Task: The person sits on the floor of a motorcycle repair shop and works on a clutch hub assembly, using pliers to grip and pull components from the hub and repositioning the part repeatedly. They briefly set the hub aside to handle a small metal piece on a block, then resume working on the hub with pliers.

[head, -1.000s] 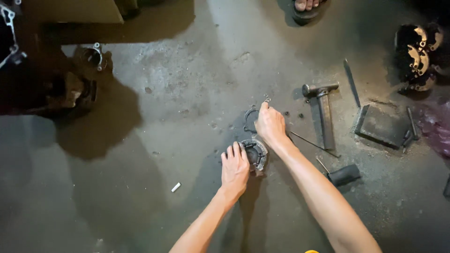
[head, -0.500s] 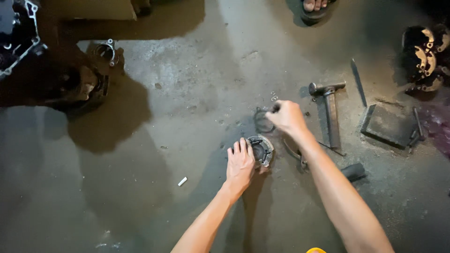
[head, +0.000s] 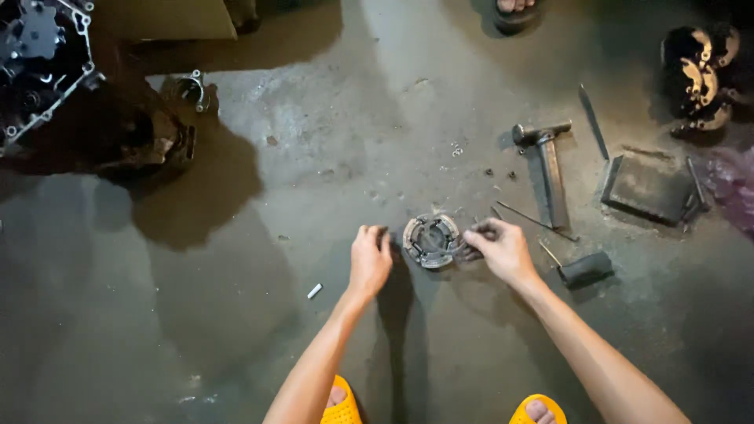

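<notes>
A round grey metal clutch-like part (head: pixel 431 239) lies on the stained concrete floor between my hands. My left hand (head: pixel 369 259) rests just left of it, fingers curled and touching its left edge. My right hand (head: pixel 500 248) sits at its right edge, with the fingertips pinched on a thin dark ring or plate against the part. What exactly the fingers pinch is hard to make out.
A hammer (head: pixel 547 168) lies beyond my right hand, with a thin rod (head: pixel 534 221), a dark flat block (head: pixel 647 188) and a short black cylinder (head: pixel 585 269) nearby. An engine case (head: pixel 43 67) stands far left. A white scrap (head: pixel 314 291) lies left. My yellow sandals (head: pixel 342 404) show below.
My right hand came back from the ring lying farther out and now sits at the round part's right edge. My left hand slid off the part's top to its left side.
</notes>
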